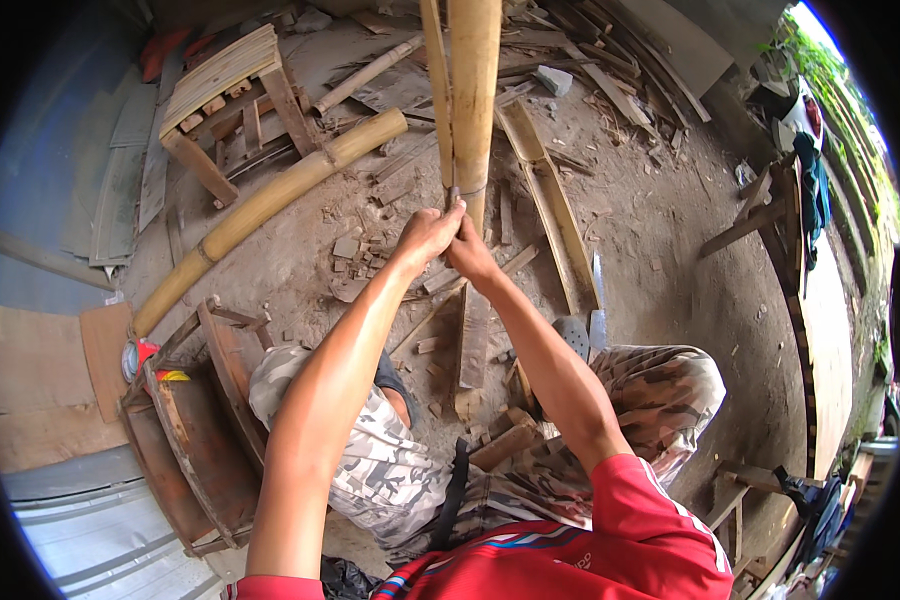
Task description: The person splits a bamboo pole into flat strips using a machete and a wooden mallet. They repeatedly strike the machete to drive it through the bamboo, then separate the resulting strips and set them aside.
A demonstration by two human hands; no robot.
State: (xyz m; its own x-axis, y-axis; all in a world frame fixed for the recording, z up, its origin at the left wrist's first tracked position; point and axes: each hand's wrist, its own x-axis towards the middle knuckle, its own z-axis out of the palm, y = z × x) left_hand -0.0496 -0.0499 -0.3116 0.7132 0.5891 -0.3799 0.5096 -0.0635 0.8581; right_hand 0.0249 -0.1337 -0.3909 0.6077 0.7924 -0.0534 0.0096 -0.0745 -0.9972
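Observation:
An upright bamboo pole [475,90] stands in front of me, with a narrow bamboo strip [436,85] along its left side and a dark gap between them. My left hand [430,235] and my right hand [472,255] meet at the pole's lower part, fingers closed. A small brown piece [454,194] pokes up above the fingers at the gap. What each hand grips is mostly hidden by the fingers. A thin dark line crosses the pole just above my hands. Below them, a wooden block [473,345] lies between my legs.
A long bamboo pole [260,215] and a wooden stool [225,95] are at left. A split bamboo half [550,205] lies at right beside a saw blade [598,310]. Wood scraps [355,250] litter the dirt floor. A wooden frame [200,440] stands near my left leg.

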